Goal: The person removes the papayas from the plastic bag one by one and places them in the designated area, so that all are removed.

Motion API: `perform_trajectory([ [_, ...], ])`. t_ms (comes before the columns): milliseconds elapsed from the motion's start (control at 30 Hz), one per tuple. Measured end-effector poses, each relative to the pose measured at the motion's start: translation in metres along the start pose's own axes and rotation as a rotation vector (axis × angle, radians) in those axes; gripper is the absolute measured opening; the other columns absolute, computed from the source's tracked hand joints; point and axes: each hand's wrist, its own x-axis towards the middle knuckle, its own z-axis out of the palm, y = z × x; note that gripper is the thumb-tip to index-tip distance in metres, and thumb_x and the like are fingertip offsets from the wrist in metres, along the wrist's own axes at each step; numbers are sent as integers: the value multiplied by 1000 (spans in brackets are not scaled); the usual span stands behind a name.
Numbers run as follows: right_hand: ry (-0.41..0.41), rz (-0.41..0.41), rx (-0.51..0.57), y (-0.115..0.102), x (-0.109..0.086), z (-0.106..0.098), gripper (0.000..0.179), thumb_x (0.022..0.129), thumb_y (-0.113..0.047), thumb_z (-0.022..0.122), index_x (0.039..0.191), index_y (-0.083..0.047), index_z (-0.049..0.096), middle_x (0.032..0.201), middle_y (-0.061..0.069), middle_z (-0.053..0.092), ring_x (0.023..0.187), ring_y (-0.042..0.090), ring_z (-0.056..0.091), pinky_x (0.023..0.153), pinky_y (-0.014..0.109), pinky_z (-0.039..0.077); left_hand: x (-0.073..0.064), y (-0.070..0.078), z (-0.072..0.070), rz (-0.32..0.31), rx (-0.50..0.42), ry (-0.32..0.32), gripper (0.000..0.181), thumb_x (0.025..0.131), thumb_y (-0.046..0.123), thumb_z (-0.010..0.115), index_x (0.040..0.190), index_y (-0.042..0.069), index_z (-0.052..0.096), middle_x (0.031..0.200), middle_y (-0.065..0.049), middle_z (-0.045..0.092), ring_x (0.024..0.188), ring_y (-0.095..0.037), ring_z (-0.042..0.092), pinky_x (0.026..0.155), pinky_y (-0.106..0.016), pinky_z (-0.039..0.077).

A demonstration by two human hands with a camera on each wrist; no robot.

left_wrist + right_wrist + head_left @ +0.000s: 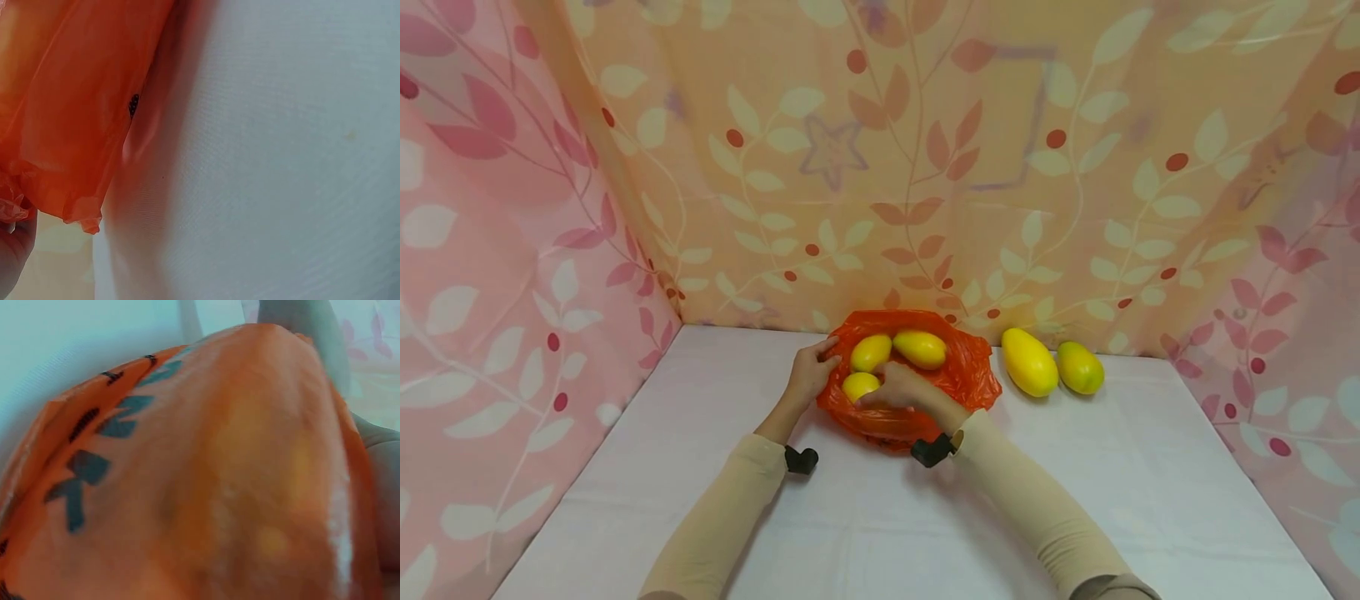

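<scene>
An orange-red plastic bag (955,367) lies with its mouth spread wide in the head view, several yellow mangoes inside. At its left rim, my left hand (808,375) grips the plastic between thumb and fingers; the left wrist view catches part of that hand beside the bag's wall (87,125). My right hand (901,387) reaches into the bag and holds a mango (859,386) near the left side, its fingertips partly hidden. Behind it rest two more mangoes, one on the left (871,354) and one on the right (922,349). Printed bag plastic fills much of the right wrist view.
Right of the bag, a large yellow mango (1029,362) and a smaller greenish-yellow mango (1080,367) lie on the white-covered table (880,525). A leaf-patterned curtain (910,167) stands behind the table and along both sides.
</scene>
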Motion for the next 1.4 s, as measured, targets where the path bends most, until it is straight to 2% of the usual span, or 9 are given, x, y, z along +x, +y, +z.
perform_trajectory([
  [100,10,-6,-9,-1,-3,-5,65,76,-48,79,126,-10,60,109,3,66,97,22,59,99,42,50,0,1,-1,-18,-2,-3,43,95,5,59,137,1,54,140,-21,54,133,-33,50,109,-45,42],
  [233,25,6,-29,-3,-6,-10,72,76,-49,79,131,-8,58,116,6,65,102,23,60,100,43,50,0,2,-2,-35,-7,-5,44,95,5,59,138,2,54,141,-20,54,133,-33,49,109,-44,42],
  [400,27,23,-49,-4,-8,-15,78,78,-50,77,138,-7,53,129,10,62,111,26,58,103,45,47,-1,3,-1,-20,-9,1,43,94,3,59,137,0,54,141,-21,54,134,-33,49,110,-44,42],
  [733,38,22,-13,-4,-13,-25,80,78,-47,78,141,-6,49,133,11,59,110,25,56,100,44,49,0,3,-1,-10,-2,-1,43,95,4,59,137,0,54,140,-22,53,133,-34,49,109,-45,42],
  [1033,70,15,-27,-7,-17,-36,81,77,-46,79,141,-5,49,131,11,60,106,25,56,95,39,51,0,2,-1,3,2,2,43,94,3,60,137,0,54,140,-21,54,133,-33,50,107,-45,44],
  [1233,77,0,-58,-10,-21,-42,75,78,-45,79,137,-6,53,120,8,63,99,23,57,88,35,52,1,3,-1,-2,-3,-5,43,94,3,59,137,0,53,141,-21,53,133,-33,49,107,-45,44],
  [1400,76,2,-29,-11,-23,-47,70,79,-43,79,133,-6,54,114,8,63,97,23,57,84,34,53,1,3,0,-13,-6,-15,44,95,4,59,138,1,53,142,-20,53,133,-32,50,107,-44,45],
])
